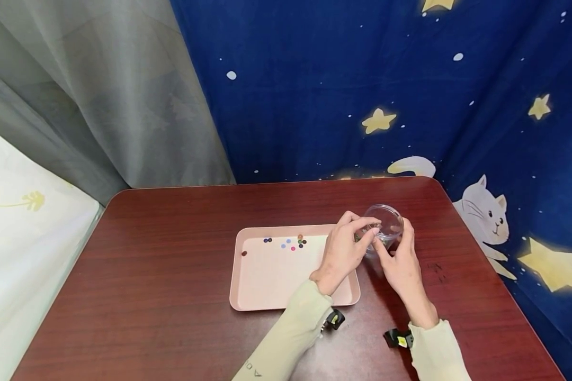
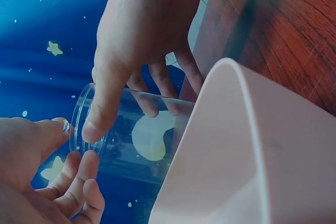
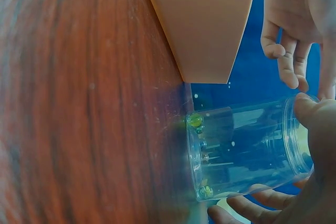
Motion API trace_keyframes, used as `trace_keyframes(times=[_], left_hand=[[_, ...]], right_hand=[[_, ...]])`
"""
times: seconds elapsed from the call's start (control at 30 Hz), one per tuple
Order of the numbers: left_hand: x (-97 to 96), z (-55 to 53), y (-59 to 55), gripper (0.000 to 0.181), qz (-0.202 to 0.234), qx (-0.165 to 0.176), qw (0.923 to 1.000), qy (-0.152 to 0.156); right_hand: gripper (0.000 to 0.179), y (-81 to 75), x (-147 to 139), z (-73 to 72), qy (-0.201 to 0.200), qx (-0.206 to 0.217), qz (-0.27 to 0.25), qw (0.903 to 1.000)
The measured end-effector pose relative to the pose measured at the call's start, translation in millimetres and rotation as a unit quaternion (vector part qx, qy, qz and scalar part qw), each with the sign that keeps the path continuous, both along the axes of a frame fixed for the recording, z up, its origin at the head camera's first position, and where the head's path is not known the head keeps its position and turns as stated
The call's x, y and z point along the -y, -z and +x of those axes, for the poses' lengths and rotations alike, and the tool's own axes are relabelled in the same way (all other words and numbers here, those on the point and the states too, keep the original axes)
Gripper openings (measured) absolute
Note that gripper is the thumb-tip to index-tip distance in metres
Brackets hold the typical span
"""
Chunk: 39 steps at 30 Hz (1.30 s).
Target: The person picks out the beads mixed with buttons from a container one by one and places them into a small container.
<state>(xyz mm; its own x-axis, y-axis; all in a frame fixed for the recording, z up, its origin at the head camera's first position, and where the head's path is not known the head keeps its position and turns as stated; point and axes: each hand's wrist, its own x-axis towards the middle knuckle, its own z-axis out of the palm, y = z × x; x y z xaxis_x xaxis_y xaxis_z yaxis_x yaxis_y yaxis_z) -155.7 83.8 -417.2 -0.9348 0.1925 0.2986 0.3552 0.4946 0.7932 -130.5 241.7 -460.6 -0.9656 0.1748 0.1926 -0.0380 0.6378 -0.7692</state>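
A clear plastic jar point(image 1: 390, 218) with a ridged round rim stands beyond the tray's right end. My right hand point(image 1: 402, 267) grips it around the side, its thumb lying at the rim in the left wrist view. From the left, my left hand point(image 1: 343, 247) has its thumb and fingertips at the rim and pinches the edge. Small beads point(image 3: 195, 120), some yellow-green, lie at the jar's bottom in the right wrist view. Whether the ridged end is a separate lid, I cannot tell. A glint shows by the left fingertips, too small to identify.
A pale pink tray point(image 1: 267, 286) lies under the left forearm, holding several small coloured round pieces point(image 1: 293, 248) near its far side. The reddish-brown table point(image 1: 162, 275) reaches back to a blue star-patterned curtain point(image 1: 305, 106). Black wrist straps point(image 1: 334, 319) hang at the sleeves.
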Motion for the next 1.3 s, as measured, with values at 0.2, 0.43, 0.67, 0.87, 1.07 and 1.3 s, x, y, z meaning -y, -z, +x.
trace_keyframes(times=[0.2,0.43,0.67,0.87,1.07,1.3], left_hand=[[1.4,-1.4,1.7,0.021,-0.009,0.005,0.9999,-0.002],[3.1,-1.8,2.8,0.023,-0.022,0.021,0.9995,0.003],[4.1,-1.1,3.6,0.024,-0.026,0.024,0.9994,0.004],[4.6,-1.3,3.9,0.024,-0.021,0.028,0.9994,0.008],[5.3,0.0,4.2,0.027,-0.011,0.036,0.9992,0.014],[7.2,1.1,5.8,0.026,0.000,0.025,0.9996,0.010]], right_hand=[[0.080,-0.4,0.7,0.4,-0.001,-0.004,0.001,1.0000],[0.079,-1.1,1.9,0.2,-0.007,-0.008,-0.008,0.9999],[0.079,-0.6,2.3,0.0,-0.009,-0.007,-0.014,0.9998],[0.080,-0.3,1.4,-0.5,-0.002,-0.002,-0.004,1.0000],[0.080,-1.7,1.1,0.1,-0.004,-0.001,-0.010,0.9999],[0.081,0.0,0.7,-1.3,0.004,0.001,-0.007,1.0000]])
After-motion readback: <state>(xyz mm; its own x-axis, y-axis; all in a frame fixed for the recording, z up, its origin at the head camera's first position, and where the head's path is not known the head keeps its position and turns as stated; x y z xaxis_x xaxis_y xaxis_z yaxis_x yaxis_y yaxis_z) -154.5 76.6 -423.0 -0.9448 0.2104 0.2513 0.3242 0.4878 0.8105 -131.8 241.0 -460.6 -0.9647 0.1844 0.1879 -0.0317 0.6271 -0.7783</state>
